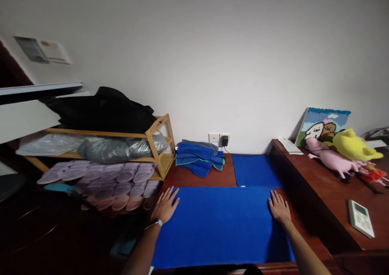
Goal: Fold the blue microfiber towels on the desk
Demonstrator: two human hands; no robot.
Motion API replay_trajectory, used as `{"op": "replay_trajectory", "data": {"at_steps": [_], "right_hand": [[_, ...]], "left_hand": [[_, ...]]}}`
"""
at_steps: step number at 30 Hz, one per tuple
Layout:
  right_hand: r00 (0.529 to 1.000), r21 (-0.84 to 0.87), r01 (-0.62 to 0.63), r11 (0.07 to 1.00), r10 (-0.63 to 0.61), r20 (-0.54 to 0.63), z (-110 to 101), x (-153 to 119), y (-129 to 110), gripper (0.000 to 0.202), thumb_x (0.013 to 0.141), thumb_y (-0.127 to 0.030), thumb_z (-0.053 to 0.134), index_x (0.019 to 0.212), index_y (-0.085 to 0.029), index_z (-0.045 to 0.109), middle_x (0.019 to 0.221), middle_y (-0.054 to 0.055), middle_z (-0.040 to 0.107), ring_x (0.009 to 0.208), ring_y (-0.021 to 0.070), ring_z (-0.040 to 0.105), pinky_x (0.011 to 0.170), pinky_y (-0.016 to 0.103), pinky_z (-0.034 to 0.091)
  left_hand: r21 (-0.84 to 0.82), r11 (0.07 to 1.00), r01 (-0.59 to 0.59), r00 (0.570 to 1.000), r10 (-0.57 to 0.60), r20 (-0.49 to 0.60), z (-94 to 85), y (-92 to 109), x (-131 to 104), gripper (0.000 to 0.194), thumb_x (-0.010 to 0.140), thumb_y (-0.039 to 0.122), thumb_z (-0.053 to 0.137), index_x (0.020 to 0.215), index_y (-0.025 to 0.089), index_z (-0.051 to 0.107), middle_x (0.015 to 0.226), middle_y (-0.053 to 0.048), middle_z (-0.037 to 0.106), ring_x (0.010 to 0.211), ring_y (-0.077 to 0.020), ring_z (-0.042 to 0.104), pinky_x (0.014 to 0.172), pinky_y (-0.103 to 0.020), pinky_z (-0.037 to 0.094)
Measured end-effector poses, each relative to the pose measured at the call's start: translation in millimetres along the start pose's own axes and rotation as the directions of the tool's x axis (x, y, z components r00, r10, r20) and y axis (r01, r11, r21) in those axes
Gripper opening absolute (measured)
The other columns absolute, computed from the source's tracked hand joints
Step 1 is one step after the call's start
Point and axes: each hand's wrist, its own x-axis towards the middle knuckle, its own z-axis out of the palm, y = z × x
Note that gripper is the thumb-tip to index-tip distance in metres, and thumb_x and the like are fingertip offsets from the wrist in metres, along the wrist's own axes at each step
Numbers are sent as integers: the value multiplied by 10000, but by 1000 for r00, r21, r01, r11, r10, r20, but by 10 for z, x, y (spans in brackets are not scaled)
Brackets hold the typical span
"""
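Observation:
A blue towel point(220, 226) lies spread flat on the reddish-brown wooden table point(194, 182) in front of me. At its far left corner rests my left hand point(165, 205), fingers spread, with a watch on the wrist. My right hand point(278, 207) lies flat on the far right corner, its fingers stretched out. Neither hand grips anything. Beyond the spread towel, a second blue cloth point(257, 170) lies flat near the wall. To its left is a loose pile of blue and grey cloths point(199, 157), some with green edging.
On the left stands a wooden rack point(164, 145) with a black bag point(106, 111), plastic-wrapped items and rows of slippers point(121, 171). A raised wooden surface on the right holds plush toys point(334, 159), a fluffy picture point(323, 125) and a white remote point(360, 218). A black plug point(224, 140) sits in the wall socket.

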Motion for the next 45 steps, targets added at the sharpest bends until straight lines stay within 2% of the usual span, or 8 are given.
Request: {"op": "replay_trajectory", "data": {"at_steps": [5,10,15,18,22,27,32,45], "right_hand": [[999,2,-11,1000,11,-44,-220,-27,-349,638,955,-372,243,1515,-206,500,1615,136,412,1499,362,343,1191,612,273],[955,25,287,958,-284,-81,-142,-417,-1610,625,1005,-394,265,1578,-179,392,1663,51,330,1560,248,211,1281,445,129],[708,240,689,684,-706,-22,131,-985,-2987,648,1054,-494,204,1638,-213,198,1694,8,212,1577,191,122,1292,428,83],[674,296,698,652,-738,35,199,-1070,-3282,658,1054,-528,180,1636,-224,193,1696,18,198,1578,210,122,1289,466,77],[784,234,587,776,-616,79,188,-861,-2820,659,1047,-545,192,1628,-237,223,1692,9,211,1579,211,113,1286,480,62],[956,83,288,954,-292,34,104,-397,-1310,673,1011,-533,218,1621,-254,267,1691,3,232,1574,243,143,1276,501,102],[1000,76,10,997,-11,7,-57,-54,-52,737,948,-500,189,1606,-203,336,1673,102,288,1543,314,243,1226,573,243],[999,51,-33,998,34,-19,-358,32,-166,626,919,-397,319,1488,-247,535,1592,118,451,1473,374,383,1188,601,277]], "left_hand": [[-6,1000,1,1000,-1,-14,20,-5,-15,563,1008,475,396,1535,286,458,1651,-69,397,1523,-248,351,1249,-471,246],[-4,1000,2,1000,-2,-12,-2,5,-29,561,1009,471,394,1533,283,462,1644,-69,409,1523,-252,350,1247,-485,252],[1,1000,9,1000,-9,6,-51,32,-34,560,1015,464,386,1541,281,452,1645,-72,405,1522,-251,353,1249,-487,253],[7,1000,10,1000,-10,7,-47,31,-35,566,1014,469,388,1544,276,446,1642,-74,409,1522,-252,353,1248,-490,259],[-1,1000,7,1000,-7,-5,-12,12,-37,557,1017,471,380,1536,286,456,1644,-68,408,1526,-258,345,1249,-493,254],[-19,1000,2,1000,-2,-5,6,9,-38,563,1010,468,400,1543,292,443,1651,-59,397,1534,-258,327,1257,-489,237],[-11,1000,0,1000,0,-14,-7,15,-36,558,1010,464,404,1536,284,455,1648,-69,399,1526,-254,346,1250,-489,255],[-9,1000,4,1000,-4,-20,17,3,-24,567,1006,474,394,1536,281,455,1650,-73,396,1524,-260,350,1250,-492,252]]}}
